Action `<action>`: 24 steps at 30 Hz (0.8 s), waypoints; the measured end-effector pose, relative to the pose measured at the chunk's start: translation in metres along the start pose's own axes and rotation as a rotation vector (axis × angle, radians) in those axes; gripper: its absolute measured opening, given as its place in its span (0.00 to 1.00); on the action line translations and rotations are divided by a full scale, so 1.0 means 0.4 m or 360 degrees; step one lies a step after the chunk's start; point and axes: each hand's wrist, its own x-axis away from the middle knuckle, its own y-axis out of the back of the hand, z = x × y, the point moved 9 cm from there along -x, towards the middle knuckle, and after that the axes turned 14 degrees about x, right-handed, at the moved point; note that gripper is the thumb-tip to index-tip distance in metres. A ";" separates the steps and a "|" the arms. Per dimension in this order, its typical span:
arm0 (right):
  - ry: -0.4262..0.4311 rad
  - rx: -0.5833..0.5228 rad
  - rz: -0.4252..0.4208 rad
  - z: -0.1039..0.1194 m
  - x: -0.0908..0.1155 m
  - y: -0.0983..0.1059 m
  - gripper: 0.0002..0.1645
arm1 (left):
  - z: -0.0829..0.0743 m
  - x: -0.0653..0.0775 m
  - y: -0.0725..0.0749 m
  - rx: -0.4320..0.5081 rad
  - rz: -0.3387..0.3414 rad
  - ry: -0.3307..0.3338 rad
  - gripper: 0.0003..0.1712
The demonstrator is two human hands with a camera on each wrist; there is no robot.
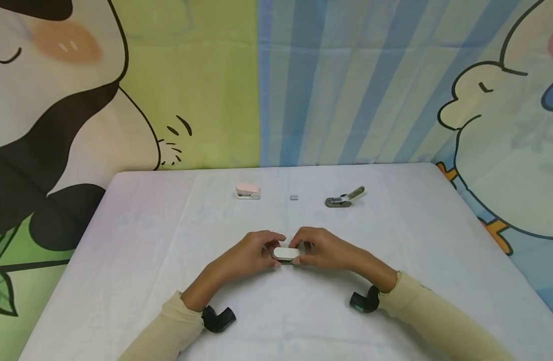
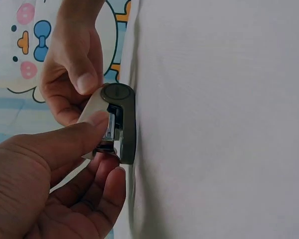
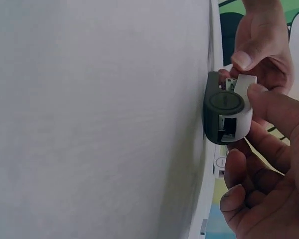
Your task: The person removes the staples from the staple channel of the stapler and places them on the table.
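Between both hands, at the middle of the table, is a small stapler [image 1: 286, 253] with a white top and a dark olive base. My left hand [image 1: 254, 252] pinches one end, its thumb [image 2: 98, 120] lying by the open front where the metal staple channel shows. At the hinge end, marked by a round dark disc [image 3: 226, 101], my right hand [image 1: 325, 249] grips with its thumb [image 3: 259, 97] on the white top and curled fingers opposite. In the left wrist view the stapler's base lies close against the white tablecloth.
Farther back on the white-covered table [image 1: 168, 240] stand a pink stapler [image 1: 247, 192], a small grey strip that looks like staples [image 1: 294, 197], and a grey stapler [image 1: 344, 198] with its arm raised. A cartoon-printed curtain [image 1: 303, 90] hangs behind the table.
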 end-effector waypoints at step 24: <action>0.0269 0.0197 -0.0070 0.113 -0.079 -0.006 0.14 | 0.045 -0.009 0.009 -0.0064 -0.0019 0.0003 0.06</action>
